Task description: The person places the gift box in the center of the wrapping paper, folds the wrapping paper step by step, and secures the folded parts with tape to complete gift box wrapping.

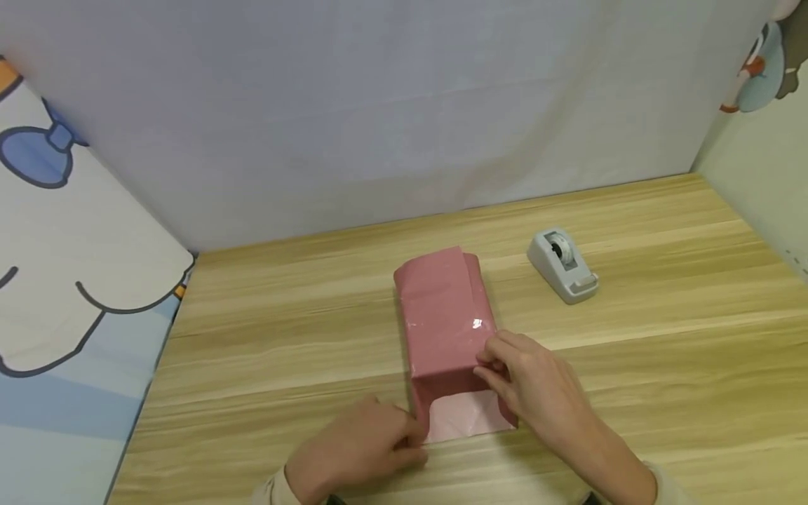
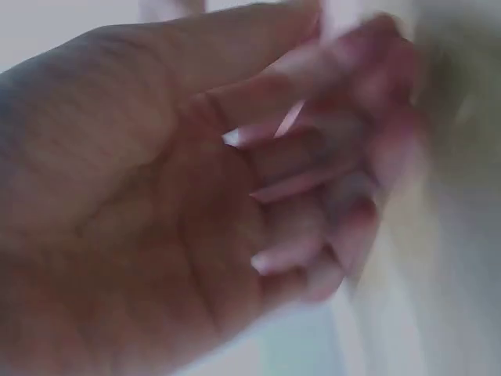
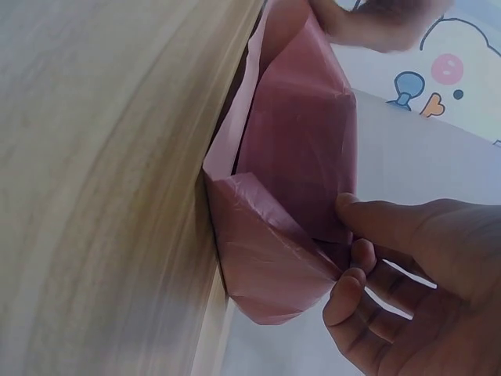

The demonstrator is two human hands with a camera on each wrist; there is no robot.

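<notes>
A box-shaped parcel wrapped in pink paper (image 1: 435, 315) lies on the table, its near end unfolded. At that end a pale flap (image 1: 463, 415) lies spread low toward the person, and the side folds stand up. My right hand (image 1: 533, 382) pinches the paper at the upper right corner of the near end; in the right wrist view the thumb lies over the end fold (image 3: 301, 149). By the lower left corner is my left hand (image 1: 360, 445), its loosely bent fingers beside the left side fold. The left wrist view is blurred, so exact contact there cannot be told.
A grey tape dispenser (image 1: 562, 265) with a roll in it stands right of the parcel, farther back. The wood-patterned table (image 1: 284, 337) ends at a pale cloth (image 1: 353, 126) behind. A cartoon-printed cloth (image 1: 76, 280) hangs along the left edge.
</notes>
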